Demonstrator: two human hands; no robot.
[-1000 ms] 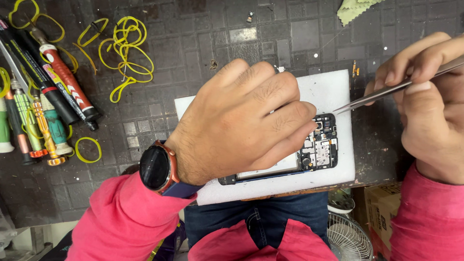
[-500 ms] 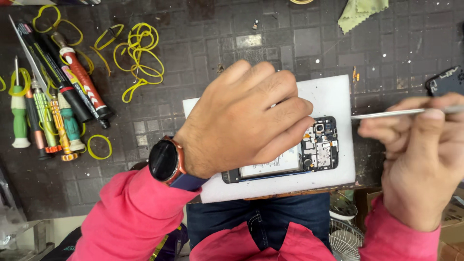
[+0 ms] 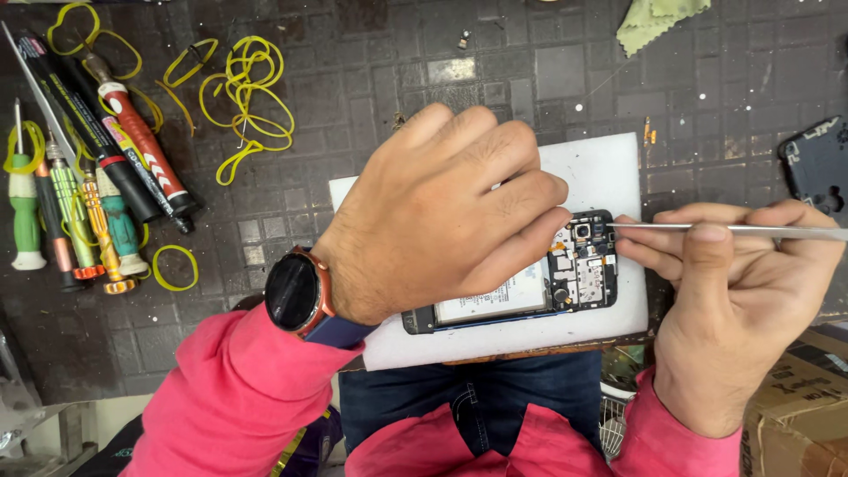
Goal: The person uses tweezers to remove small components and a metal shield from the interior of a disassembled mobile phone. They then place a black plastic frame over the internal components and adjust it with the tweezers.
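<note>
An opened phone [image 3: 565,278] with its back off lies on a white pad [image 3: 609,168], its circuit board and white battery showing. My left hand [image 3: 442,212] lies flat over most of the phone and presses it down; a dark round watch [image 3: 296,293] is on that wrist. My right hand [image 3: 733,291] pinches thin metal tweezers [image 3: 733,230] held level, with the tip touching the phone's top right corner by the camera.
Screwdrivers and pens [image 3: 84,185] lie in a bunch at the left on the dark gridded mat [image 3: 371,71], among several yellow rubber bands [image 3: 243,88]. A green cloth [image 3: 658,19] sits at the top, a dark phone cover [image 3: 817,163] at the right edge, a cardboard box [image 3: 795,406] below right.
My right hand has come down and left with the tweezers, so the tip now reaches the phone's corner. My left hand has stayed on the phone.
</note>
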